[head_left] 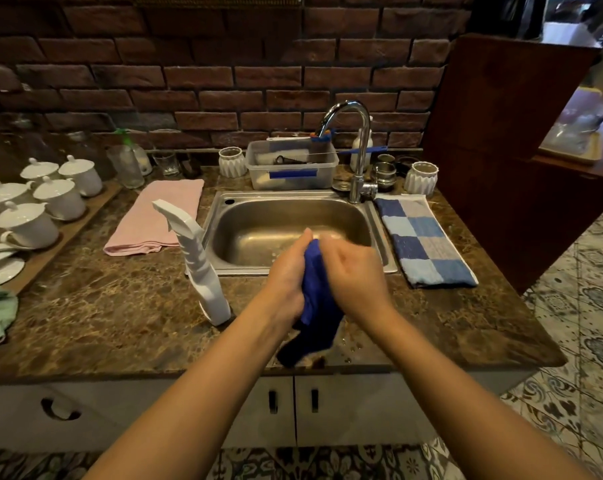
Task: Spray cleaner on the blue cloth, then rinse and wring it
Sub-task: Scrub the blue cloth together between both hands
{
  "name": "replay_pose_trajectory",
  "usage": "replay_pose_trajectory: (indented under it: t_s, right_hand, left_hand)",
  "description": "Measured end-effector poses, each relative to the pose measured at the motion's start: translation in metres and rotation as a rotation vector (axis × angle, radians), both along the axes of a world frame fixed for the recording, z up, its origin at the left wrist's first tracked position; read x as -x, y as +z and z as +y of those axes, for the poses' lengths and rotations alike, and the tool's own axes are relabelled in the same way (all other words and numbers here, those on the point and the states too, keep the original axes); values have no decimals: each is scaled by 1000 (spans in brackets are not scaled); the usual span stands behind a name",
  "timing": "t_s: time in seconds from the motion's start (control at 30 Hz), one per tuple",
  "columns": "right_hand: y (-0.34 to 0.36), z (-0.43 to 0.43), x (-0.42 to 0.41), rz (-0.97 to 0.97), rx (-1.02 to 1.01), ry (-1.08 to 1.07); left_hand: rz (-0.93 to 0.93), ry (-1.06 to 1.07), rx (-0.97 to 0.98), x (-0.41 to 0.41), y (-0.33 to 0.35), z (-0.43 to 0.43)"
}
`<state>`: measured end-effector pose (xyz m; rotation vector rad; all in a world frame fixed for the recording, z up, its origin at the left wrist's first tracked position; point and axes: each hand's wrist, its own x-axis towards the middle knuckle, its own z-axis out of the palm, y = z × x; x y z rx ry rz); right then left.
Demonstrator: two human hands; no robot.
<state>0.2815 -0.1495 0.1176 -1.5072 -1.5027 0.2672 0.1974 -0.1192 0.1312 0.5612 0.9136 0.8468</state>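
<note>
Our fingers curl tight round the blue cloth [316, 306], left hand [288, 277] and right hand [357, 271] side by side on its upper part; the cloth's long axis runs from our fists above the front rim of the sink [286, 195] back toward us, its loose tail hanging over the bench [120, 313]; neither hand is nearer; the basin just ahead seems to hold only drops, so we judge the wringing under way; the spray bottle [199, 265] stands to the left; the plastic tub [293, 181] behind holds small utensils.

Both forearms, left hand [288, 271] and right hand [357, 277] are bare.
</note>
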Motion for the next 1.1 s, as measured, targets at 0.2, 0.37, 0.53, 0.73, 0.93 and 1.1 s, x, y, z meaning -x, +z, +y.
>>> replay_pose_trajectory:
  t_s: [0.2, 0.37, 0.53, 0.73, 0.93, 1.1]
  right_hand:
    - [18, 27, -11, 134, 56, -111]
    - [13, 7, 12, -17, 47, -75]
    - [23, 16, 13, -148, -20, -179]
    - [25, 39, -22, 149, 154, -37]
    - [37, 18, -37, 241, 552, 331]
    - [50, 10, -52, 127, 555, 298]
  left_hand:
    - [118, -29, -155, -9, 5, -7]
    - [143, 48, -223, -2, 9, 12]
    - [88, 23, -222, -10, 5, 7]
    - [97, -167, -256, -4, 7, 6]
    - [-4, -406, -211, 16, 13, 27]
    - [180, -682, -314, 44, 3, 43]
